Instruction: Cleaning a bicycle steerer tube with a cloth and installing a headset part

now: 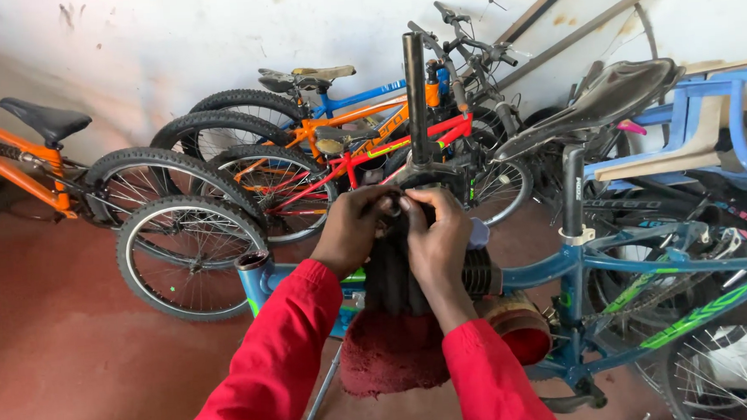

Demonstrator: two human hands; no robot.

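Observation:
Both my hands, in red sleeves, meet at the top of a black suspension fork (pixel 416 99) whose steerer tube stands upright. My left hand (pixel 356 227) and my right hand (pixel 433 237) pinch at the fork crown just below the tube, fingertips touching each other. Under my wrists the fork's black legs and a ribbed rubber boot (pixel 481 272) lie over a dark red cloth (pixel 392 352). The fork rests against a blue bicycle frame (pixel 611 263) with its black saddle (pixel 608 99) raised at the right.
Several bicycles lean on the white wall behind: an orange one (pixel 27 166) at left, red, orange and blue ones in the middle. Spoked wheels (pixel 187 256) stand left of my hands. A blue chair (pixel 722 111) is at the right. The floor is reddish concrete.

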